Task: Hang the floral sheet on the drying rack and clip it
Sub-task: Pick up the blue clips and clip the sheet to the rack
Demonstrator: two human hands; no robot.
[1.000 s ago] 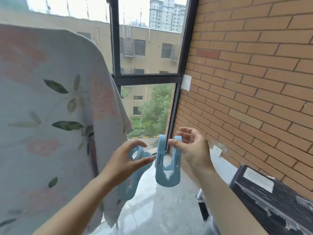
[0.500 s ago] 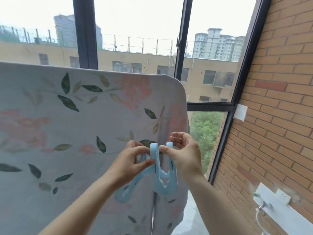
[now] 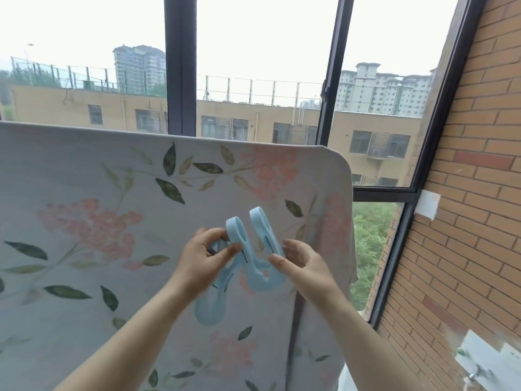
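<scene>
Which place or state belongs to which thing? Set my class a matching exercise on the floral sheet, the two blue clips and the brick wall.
Things:
1. floral sheet
2. upright blue clip
3. hanging blue clip
4. brick wall

Places or states:
A. held by the left hand alone, dangling below it
B. at the right edge of the view
C. pinched between both hands, the right hand on its right arm
D. draped, spread in front of the window

Pairs: 1-D, 2-C, 3-A, 4-B.
</scene>
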